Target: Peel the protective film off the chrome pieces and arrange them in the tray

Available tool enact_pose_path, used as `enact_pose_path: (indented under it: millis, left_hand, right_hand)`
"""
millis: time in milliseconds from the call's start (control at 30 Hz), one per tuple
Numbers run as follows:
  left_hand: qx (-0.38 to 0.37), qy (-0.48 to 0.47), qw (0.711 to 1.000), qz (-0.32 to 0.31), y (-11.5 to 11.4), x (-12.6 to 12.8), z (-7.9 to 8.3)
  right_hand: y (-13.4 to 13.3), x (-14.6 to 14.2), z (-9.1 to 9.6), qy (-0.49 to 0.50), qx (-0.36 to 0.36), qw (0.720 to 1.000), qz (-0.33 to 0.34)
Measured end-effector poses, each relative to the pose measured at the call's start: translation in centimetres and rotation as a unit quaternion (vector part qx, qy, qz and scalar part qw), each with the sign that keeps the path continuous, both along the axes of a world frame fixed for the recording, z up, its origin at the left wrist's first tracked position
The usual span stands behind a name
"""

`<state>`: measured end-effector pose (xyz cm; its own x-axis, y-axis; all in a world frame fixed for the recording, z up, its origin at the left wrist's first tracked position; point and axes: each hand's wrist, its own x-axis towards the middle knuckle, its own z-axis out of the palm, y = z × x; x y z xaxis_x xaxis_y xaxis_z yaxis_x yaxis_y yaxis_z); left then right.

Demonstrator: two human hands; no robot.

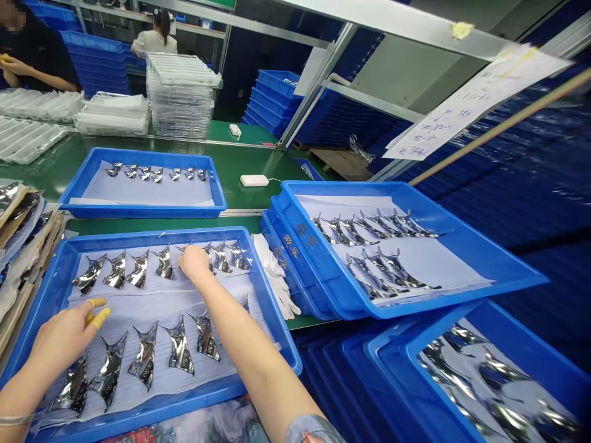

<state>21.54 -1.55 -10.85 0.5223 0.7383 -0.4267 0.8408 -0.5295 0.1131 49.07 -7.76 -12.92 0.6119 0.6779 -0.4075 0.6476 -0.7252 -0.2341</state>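
Right forearm (252,332) is spanning the blue tray (194,399). Right hand (194,263) is hiding its fingertips; cannot tell if clamping. Chrome parts (164,263) are lying either side of it. Left hand (64,332), fingers apart, is holding nothing. Edge-only contact would probably be sparing the polish.

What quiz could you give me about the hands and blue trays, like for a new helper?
1. True or false: yellow covers show on the left hand.
2. What lies between the near blue tray and the tray stack at right? A) hammer B) white gloves C) red cup
3. Fill in: the right hand is at the ____ row of shiny pieces in the near blue tray.
Key: 1 true; 2 B; 3 far
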Motion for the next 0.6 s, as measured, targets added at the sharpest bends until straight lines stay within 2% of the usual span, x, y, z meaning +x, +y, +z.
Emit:
enact_pose_path:
  millis: [100,167,400,600]
  left_hand:
    - [-0.017,-0.006,1.0,0.019,0.1,-1.7,-0.6]
    - [-0.025,-0.01,0.999,0.033,0.5,-2.8,-0.9]
    - [-0.046,0.007,0.998,0.035,1.2,-5.4,-2.4]
    - [-0.031,0.019,0.998,0.042,0.0,-5.7,-2.8]
  right_hand:
    - [-1.0,-0.2,0.3,-0.013,0.006,1.0,-0.001]
    - [-2.5,-0.6,0.8,-0.02,0.017,1.0,0.007]
    - [-11.0,-2.1,2.0,-0.01,0.005,1.0,0.027]
    - [-17.1,-2.1,2.5,-0.039,-0.07,0.997,-0.02]
